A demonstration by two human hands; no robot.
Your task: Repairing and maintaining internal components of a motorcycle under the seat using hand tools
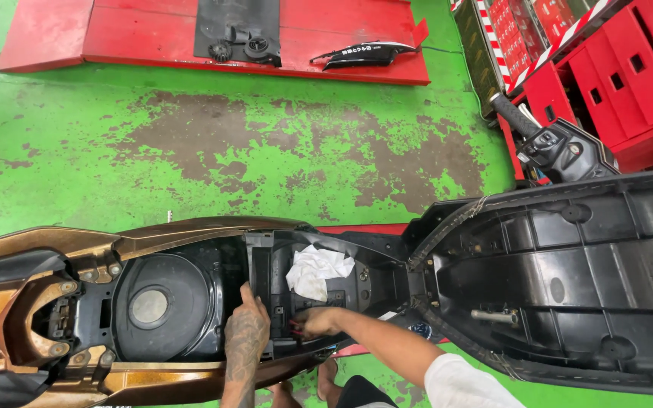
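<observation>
Red ramp (153, 38) along floor's far edge, carrying black mat (237, 15), gears (221, 51), black fairing panel (368, 54). Red tool cabinet (629, 75) at far-right corner.

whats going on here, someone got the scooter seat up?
Yes. A person leans over a brown scooter whose seat is flipped up, underside showing. The left hand rests on the edge of the open under-seat compartment. The right hand reaches into it, fingertips at something small and red, too small to identify. A crumpled white rag lies inside. Removed parts sit on a red ramp beyond.
</observation>
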